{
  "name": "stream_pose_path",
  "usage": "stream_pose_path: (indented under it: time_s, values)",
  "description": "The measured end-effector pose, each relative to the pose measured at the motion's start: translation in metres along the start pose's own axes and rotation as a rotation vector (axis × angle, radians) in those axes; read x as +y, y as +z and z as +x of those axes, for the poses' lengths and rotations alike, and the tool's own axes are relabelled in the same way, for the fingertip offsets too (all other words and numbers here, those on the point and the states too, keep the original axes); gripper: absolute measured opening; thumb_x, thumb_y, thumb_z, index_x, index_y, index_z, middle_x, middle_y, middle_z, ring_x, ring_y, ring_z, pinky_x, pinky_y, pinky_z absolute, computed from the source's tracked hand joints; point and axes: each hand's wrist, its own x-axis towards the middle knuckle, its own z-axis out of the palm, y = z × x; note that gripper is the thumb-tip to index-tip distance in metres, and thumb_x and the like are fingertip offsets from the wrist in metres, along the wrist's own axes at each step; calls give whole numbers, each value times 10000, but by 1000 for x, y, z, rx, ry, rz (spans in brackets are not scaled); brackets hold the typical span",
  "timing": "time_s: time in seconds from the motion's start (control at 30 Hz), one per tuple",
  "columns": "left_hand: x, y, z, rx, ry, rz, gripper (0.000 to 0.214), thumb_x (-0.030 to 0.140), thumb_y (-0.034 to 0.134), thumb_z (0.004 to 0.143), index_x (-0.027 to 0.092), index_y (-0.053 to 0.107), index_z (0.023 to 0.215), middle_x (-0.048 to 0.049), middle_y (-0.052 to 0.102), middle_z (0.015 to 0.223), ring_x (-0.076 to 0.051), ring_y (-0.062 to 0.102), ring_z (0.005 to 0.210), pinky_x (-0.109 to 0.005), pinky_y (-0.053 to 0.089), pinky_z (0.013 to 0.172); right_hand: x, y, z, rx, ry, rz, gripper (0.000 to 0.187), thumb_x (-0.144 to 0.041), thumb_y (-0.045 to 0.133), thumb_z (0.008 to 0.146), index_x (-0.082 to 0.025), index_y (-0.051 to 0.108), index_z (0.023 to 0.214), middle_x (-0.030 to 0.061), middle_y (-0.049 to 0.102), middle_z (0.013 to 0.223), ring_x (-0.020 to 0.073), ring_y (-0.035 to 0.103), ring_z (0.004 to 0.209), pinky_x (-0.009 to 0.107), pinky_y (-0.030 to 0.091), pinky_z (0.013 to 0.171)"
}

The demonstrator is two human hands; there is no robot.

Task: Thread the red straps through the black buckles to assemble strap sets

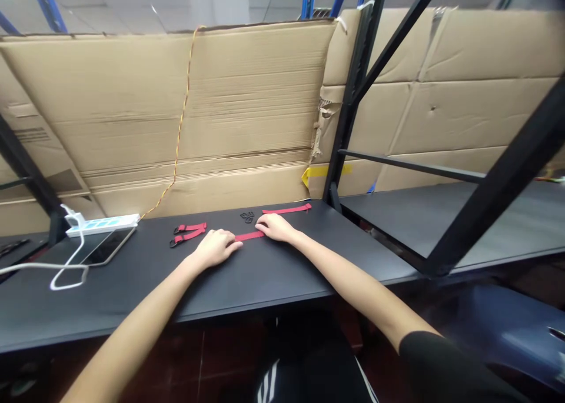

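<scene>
Between my left hand (pixel 217 248) and right hand (pixel 274 226), a red strap (pixel 249 236) laid flat

My fingers cover both ends of it on the black worktop (pixel 265 279), so only the middle stretch shows. On the left they lie close together, bent over the band, with the thumb set out to the side; on the right they curl down over the other end. Whether either hand pinches the strap or merely presses it I cannot tell, as the backs of my hands hide what is underneath. With one hand at each end the band runs nearly straight, which is, I judge, why my hands sit as they do: something this soft would probably twist if only one end were steadied.

Just left of my left hand lie red strap pieces (pixel 192 236) with two black rings (pixel 172 243) at their left ends; whether they join, I can't make out. Beyond my right hand another red length (pixel 286 209) stretches out, and small black pieces (pixel 247 217) sit clustered near its left end. They look spaced to be reachable without tangling.

Farther left are a power strip (pixel 117 220), a white cable (pixel 53 266) and a dark-screened device (pixel 110 245), presumably set aside so cords don't cross the straps. Cardboard (pixel 251 97) stands behind, perhaps to stop small parts dropping off the back
</scene>
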Motion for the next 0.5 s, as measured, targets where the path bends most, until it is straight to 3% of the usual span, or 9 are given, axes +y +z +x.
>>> stream_pose_path:
  time_s: [0.1, 0.27, 0.37, 0.5]
  values:
    - [-4, -4, 0, -8, 1, 183, 390, 491, 477, 890, 193, 712, 802, -116, 700, 859, -263, 634, 870, -361, 438, 846, -4, -1, 1, 38, 4, -7, 208, -260, 545, 884, -179, 715, 972, 88, 715, 983, 208, 650, 916, 288, 461, 842]
    - [-1, 3, -2, -50, 111, 104, 375, 425, 434, 930, 256, 629, 1202, -88, 586, 1301, -257, 536, 1168, -383, 390, 980, -6, 2, 0, 43, 14, -28, 244, -271, 554, 882, -184, 705, 1052, 102, 691, 1100, 230, 623, 1030, 311, 443, 908]
    - [3, 8, -2, -70, 118, 18, 347, 417, 455, 920, 249, 676, 1127, -79, 598, 1290, -254, 533, 1180, -382, 386, 1005, -4, 2, 0, 19, 19, -7, 224, -255, 543, 884, -198, 724, 1003, 85, 710, 1051, 228, 638, 992, 307, 452, 886]
    - [4, 9, 1, -48, 117, -90, 243, 370, 527, 880, 235, 725, 918, -77, 704, 1039, -246, 617, 1011, -349, 435, 933, -2, 2, 1, 40, -2, 82, 196, -187, 593, 833, -199, 728, 974, 76, 711, 1024, 215, 634, 964, 310, 455, 884]
